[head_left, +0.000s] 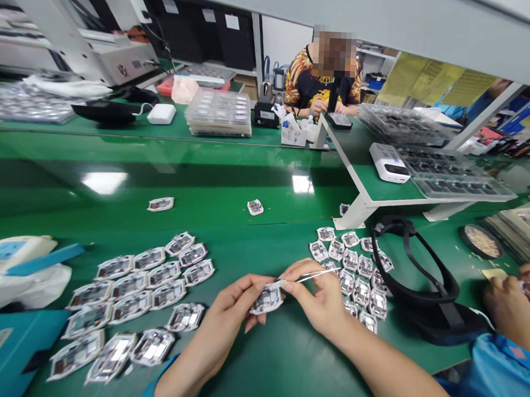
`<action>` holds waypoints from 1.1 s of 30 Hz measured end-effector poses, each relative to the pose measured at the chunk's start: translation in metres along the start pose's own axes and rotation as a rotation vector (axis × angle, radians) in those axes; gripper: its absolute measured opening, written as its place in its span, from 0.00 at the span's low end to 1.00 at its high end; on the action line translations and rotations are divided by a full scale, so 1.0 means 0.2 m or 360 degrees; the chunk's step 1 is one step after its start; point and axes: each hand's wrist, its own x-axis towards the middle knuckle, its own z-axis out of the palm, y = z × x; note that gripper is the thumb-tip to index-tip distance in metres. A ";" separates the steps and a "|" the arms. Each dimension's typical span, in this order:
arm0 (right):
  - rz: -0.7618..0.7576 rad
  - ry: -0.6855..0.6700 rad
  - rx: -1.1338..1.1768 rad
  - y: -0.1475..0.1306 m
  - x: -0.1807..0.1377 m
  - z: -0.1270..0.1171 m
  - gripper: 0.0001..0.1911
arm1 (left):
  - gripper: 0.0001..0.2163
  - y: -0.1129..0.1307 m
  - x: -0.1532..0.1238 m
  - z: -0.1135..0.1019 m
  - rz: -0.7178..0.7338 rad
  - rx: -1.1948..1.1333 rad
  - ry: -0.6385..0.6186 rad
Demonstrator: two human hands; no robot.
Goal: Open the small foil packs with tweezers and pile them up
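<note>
My left hand grips a small watch case by its edge, thumb on top and fingers curled beneath. Its pale rim surrounds a circuit board with silvery parts. At the case's upper right edge, my right hand is closed in a pinch around thin white tweezers, whose two slim arms stick out to the right above the hand. The fingertips hide where the tweezers meet the case. Rows of similar cases lie left of my left hand, and another group lies beyond my right hand.
A black head-strap device sits at right, near a co-worker's hands. A white-legged raised shelf carries a power bank and trays. Single cases lie farther back. A teal box stands front left. Another person sits opposite.
</note>
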 end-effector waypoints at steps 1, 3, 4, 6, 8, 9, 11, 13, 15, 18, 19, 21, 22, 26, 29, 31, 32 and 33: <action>0.0029 0.0003 0.0005 0.00 0.00 0.00 0.03 | 0.14 0.00 0.00 0.00 0.0004 0.0014 0.0004; 0.0064 0.0008 0.0008 0.01 0.00 0.00 0.03 | 0.14 0.00 0.00 0.00 0.0009 0.0035 0.0007; 0.0071 0.0008 0.0012 0.01 0.00 0.00 0.02 | 0.14 0.00 0.00 0.00 0.0011 0.0040 0.0003; 0.0062 0.0001 0.0022 0.01 -0.01 0.00 0.02 | 0.14 0.00 0.00 0.00 0.0008 0.0045 -0.0007; 0.0022 -0.0009 0.0023 0.01 -0.01 0.00 0.01 | 0.15 0.01 0.01 0.00 0.0001 0.0049 -0.0009; -0.0002 -0.0014 0.0017 0.01 -0.01 0.00 0.01 | 0.15 0.01 0.01 0.00 -0.0005 0.0052 -0.0010; -0.0031 -0.0025 0.0001 0.01 -0.01 0.00 0.01 | 0.15 0.00 0.01 0.00 -0.0010 0.0058 -0.0012; -0.0026 -0.0032 -0.0016 0.01 -0.01 0.00 0.01 | 0.15 0.00 0.01 -0.01 -0.0011 0.0060 -0.0017; -0.0006 -0.0038 -0.0032 0.01 -0.01 -0.01 0.01 | 0.15 0.00 0.01 -0.01 -0.0017 0.0061 -0.0018; 0.0024 -0.0052 -0.0054 0.01 -0.01 -0.01 0.01 | 0.14 -0.01 0.01 -0.01 -0.0023 0.0068 -0.0016; 0.0034 -0.0059 -0.0063 0.01 -0.01 -0.01 0.01 | 0.14 -0.01 0.01 -0.01 -0.0027 0.0073 -0.0012; 0.0046 -0.0089 -0.0084 0.01 -0.01 -0.01 0.01 | 0.14 -0.01 0.01 -0.01 -0.0037 0.0082 0.0003; 0.0048 -0.0108 -0.0093 0.00 -0.01 -0.01 0.01 | 0.14 -0.01 0.01 -0.01 -0.0044 0.0082 0.0010; 0.0078 -0.0138 -0.0105 -0.01 -0.01 -0.01 0.02 | 0.14 -0.01 0.01 0.00 -0.0066 0.0051 0.0036; 0.0176 -0.0119 0.0008 0.00 0.00 0.00 0.04 | 0.14 0.00 0.02 0.00 -0.0081 0.0025 0.0074; 0.0249 -0.0110 0.0120 0.01 0.00 0.00 0.07 | 0.14 0.00 0.02 0.01 -0.0100 0.0021 0.0097; 0.0280 -0.0106 0.0173 0.01 0.00 0.00 0.08 | 0.14 0.01 0.02 0.01 -0.0109 0.0021 0.0104; 0.0307 -0.0100 0.0223 0.02 0.00 0.00 0.08 | 0.14 0.01 0.02 0.01 -0.0117 0.0017 0.0109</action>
